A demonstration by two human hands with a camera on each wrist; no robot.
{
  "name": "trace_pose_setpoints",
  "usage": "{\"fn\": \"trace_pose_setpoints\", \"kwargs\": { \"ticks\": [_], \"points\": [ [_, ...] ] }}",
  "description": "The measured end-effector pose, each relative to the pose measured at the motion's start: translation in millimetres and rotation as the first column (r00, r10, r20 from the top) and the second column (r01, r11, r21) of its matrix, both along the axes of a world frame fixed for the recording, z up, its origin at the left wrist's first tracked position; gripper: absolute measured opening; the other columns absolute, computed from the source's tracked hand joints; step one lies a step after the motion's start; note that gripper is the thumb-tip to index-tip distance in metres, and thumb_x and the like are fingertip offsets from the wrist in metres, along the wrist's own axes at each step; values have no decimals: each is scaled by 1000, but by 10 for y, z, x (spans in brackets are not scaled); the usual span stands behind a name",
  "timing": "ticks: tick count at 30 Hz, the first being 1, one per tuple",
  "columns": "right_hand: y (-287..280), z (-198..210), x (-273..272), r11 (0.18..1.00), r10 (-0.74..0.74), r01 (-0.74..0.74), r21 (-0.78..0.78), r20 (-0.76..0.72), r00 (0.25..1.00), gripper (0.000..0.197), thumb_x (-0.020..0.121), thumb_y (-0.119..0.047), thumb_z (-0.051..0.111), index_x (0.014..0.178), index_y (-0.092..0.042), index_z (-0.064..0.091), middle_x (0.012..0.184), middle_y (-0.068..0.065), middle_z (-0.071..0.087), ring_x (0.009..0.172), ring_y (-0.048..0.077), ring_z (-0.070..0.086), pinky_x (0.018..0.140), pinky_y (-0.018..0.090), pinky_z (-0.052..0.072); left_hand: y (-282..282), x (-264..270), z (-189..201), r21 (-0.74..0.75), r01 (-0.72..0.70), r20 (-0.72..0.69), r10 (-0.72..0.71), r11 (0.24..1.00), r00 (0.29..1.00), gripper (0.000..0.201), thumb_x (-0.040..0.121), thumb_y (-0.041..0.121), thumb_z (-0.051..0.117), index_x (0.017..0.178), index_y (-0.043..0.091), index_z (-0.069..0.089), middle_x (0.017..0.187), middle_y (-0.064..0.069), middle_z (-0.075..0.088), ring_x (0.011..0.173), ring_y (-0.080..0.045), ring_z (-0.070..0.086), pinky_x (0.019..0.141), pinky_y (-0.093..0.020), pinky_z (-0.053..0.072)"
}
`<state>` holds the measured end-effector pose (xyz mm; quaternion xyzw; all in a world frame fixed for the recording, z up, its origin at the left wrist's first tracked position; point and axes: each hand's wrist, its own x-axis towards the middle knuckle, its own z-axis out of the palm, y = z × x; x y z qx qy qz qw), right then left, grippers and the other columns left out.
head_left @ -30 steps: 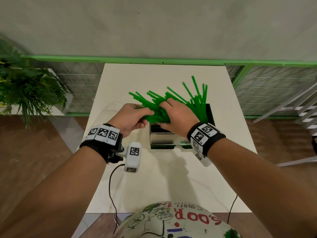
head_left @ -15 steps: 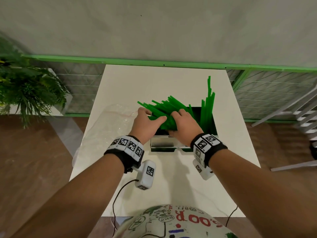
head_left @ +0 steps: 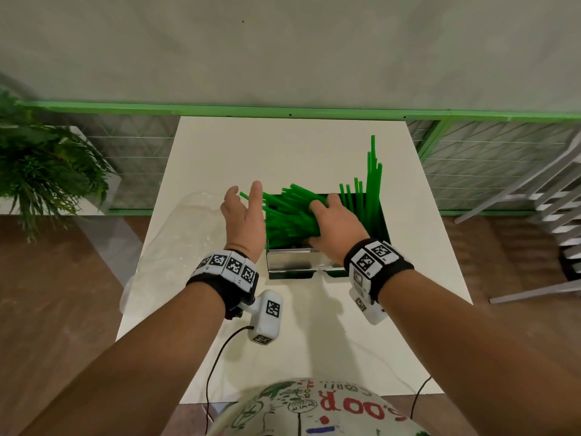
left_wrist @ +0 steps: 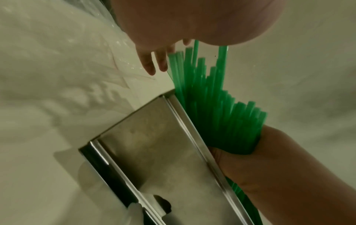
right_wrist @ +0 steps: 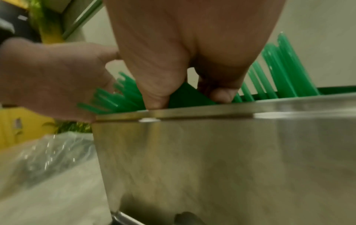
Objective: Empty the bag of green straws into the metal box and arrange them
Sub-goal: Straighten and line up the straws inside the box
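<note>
I see the white table under both hands, w/ the metal box sitting on it just below my R grip, shiny front wall twd me. R hand is curled round a thick bunch of green straws, thumb on the near side at the box rim, fingers over the top; the bunch leans out L of that grip over the box's L edge, lower ends inside the box. More straws stand near upright in the box just R of the R hand, not held. L hand is on the far side of the bunch from the grip, fingers straight & spread, holding nothing; whether the palm touches the straw tips I can't tell. Empty clear plastic bag lies crumpled on the table L of the L hand. Wristbands w/ b&w square code tags on both wrists. Writing: only on the printed cloth at bottom edge, upside down, red chars read approx "6.00.R"; smaller print too blurred to read.
</note>
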<state>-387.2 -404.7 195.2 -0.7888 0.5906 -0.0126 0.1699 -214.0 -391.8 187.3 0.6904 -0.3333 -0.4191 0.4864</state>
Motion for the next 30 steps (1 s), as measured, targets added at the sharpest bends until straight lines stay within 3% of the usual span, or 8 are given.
{"fn": "trace_pose_setpoints", "kwargs": {
  "ticks": [5, 9, 13, 15, 17, 22, 25, 30],
  "points": [
    [141, 4, -223, 999, -40, 49, -23, 294, 955, 74, 69, -43, 87, 130, -20, 52, 120, 0, 43, 93, 17, 54, 82, 28, 49, 2, -242, -69, -85, 3, 25, -1, 996, 1000, 51, 106, 51, 40, 144, 16, 46, 144, -7, 52, 130, -23, 51, 114, -43, 41],
    [257, -59, -473, 961, 13, 56, -271, 245, 970, 77, 65, -53, 86, 125, -13, 58, 112, 5, 50, 99, 22, 52, 88, 39, 51, 4, -392, -110, -232, -35, 195, 82, 972, 977, 20, 108, 32, 47, 102, 16, 58, 105, -2, 58, 96, -19, 56, 95, -43, 51],
    [302, -133, -697, 873, -145, 266, -408, 305, 941, 98, 58, -63, 83, 133, -11, 48, 128, 14, 47, 118, 30, 47, 102, 47, 45, -7, -482, -97, -335, 27, 288, 75, 942, 955, 14, 104, 15, 51, 110, 11, 63, 109, 1, 59, 100, -14, 56, 96, -30, 50],
    [294, -171, -797, 850, -236, 361, -384, 334, 912, 115, 56, -67, 82, 145, -10, 35, 144, 18, 38, 135, 32, 38, 114, 47, 35, -8, -520, -68, -353, 105, 325, 17, 930, 945, 22, 103, 8, 50, 121, 11, 62, 116, 1, 60, 107, -8, 55, 98, -13, 43],
    [247, -195, -879, 869, -319, 408, -279, 315, 894, 132, 55, -71, 80, 153, -8, 19, 156, 18, 28, 146, 32, 26, 121, 47, 25, -5, -541, -60, -331, 155, 330, -40, 931, 943, 27, 103, 6, 48, 125, 14, 62, 121, 2, 60, 111, -5, 54, 101, -10, 41],
    [46, -149, -911, 949, -289, 308, -67, 202, 936, 141, 53, -79, 75, 156, -13, 6, 163, 4, 19, 153, 24, 8, 125, 49, 5, -57, -496, -88, -163, 16, 183, 14, 986, 983, 21, 105, 24, 49, 117, 21, 67, 119, 5, 67, 114, -14, 61, 106, -42, 50],
    [-55, -147, -802, 974, -198, 215, -67, 197, 960, 137, 55, -75, 75, 156, -12, 7, 161, 5, 24, 153, 25, 10, 125, 49, 6, -102, -522, -88, -173, -35, 141, 60, 984, 988, 24, 101, 46, 53, 112, 26, 60, 116, 4, 65, 108, -17, 62, 101, -47, 52],
    [-115, -191, -697, 986, 95, -55, -158, 255, 962, 109, 68, -46, 79, 154, -10, 22, 151, 10, 40, 147, 30, 24, 121, 49, 23, -78, -566, -161, -247, -142, 164, 186, 958, 969, 61, 95, 62, 46, 131, 13, 42, 135, -11, 49, 104, -30, 57, 97, -46, 52]
  ]
}}
